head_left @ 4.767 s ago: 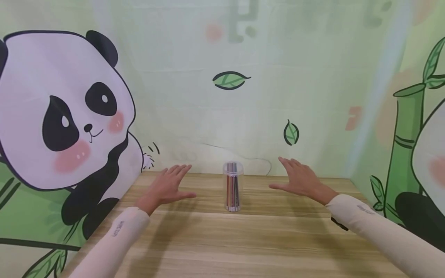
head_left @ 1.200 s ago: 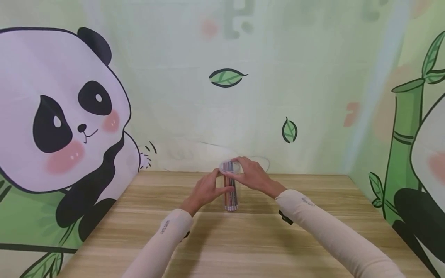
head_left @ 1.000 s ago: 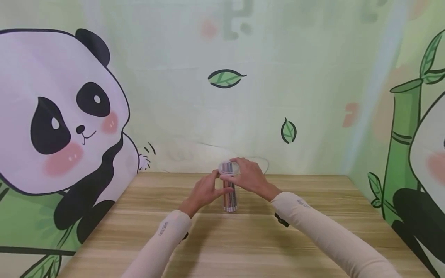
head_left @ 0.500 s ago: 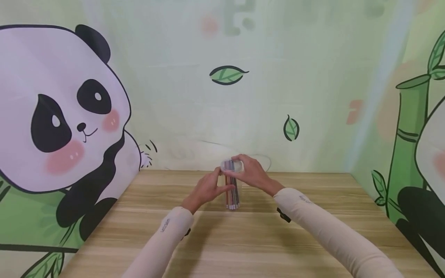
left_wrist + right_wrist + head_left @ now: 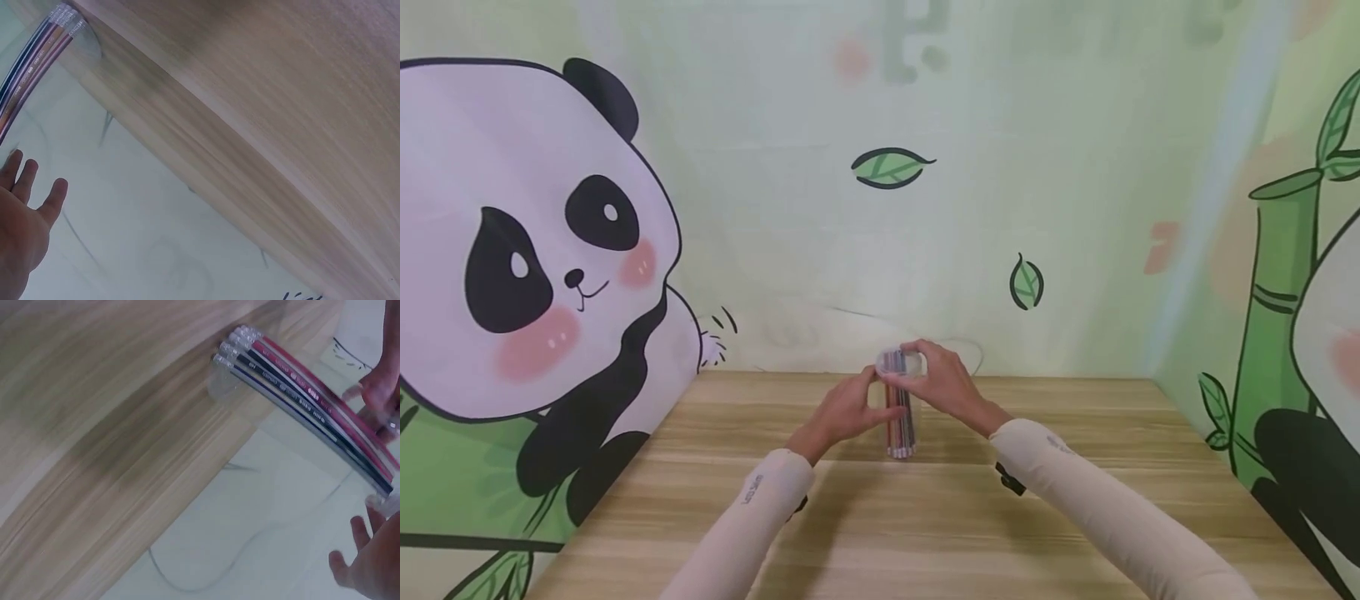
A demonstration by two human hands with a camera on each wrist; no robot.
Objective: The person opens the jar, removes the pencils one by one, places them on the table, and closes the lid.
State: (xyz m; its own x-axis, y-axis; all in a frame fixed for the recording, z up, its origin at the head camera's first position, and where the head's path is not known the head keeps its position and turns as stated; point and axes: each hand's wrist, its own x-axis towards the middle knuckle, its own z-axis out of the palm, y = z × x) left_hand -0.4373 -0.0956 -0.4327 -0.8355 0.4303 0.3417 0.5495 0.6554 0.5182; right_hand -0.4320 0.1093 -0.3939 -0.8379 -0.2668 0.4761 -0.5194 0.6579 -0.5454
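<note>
A clear plastic tube [image 5: 912, 417] of pencils [image 5: 898, 437] stands on the wooden table near its back edge. My left hand [image 5: 848, 407] grips the tube's upper part from the left, thumb across the front. From the right, my right hand [image 5: 949, 379] holds the clear round lid [image 5: 892, 362] between thumb and fingers. The right wrist view shows red, black and grey pencils [image 5: 300, 390] with pale ends down by the table. In the left wrist view, several fingers of the left hand [image 5: 25, 231] stick out beside the tube; its grip lies outside the picture.
The wood-grain tabletop [image 5: 940, 525] meets a pale green cloth backdrop [image 5: 775, 233] right behind the tube. A printed panda [image 5: 647, 375] is on the left side and printed bamboo [image 5: 1285, 275] on the right. Dark wrist straps [image 5: 1010, 479] show under the sleeves.
Both hands, spread apart on either side earlier, have come in and taken hold of the tube and its lid. Over the last second they have barely moved; the tube stays in place.
</note>
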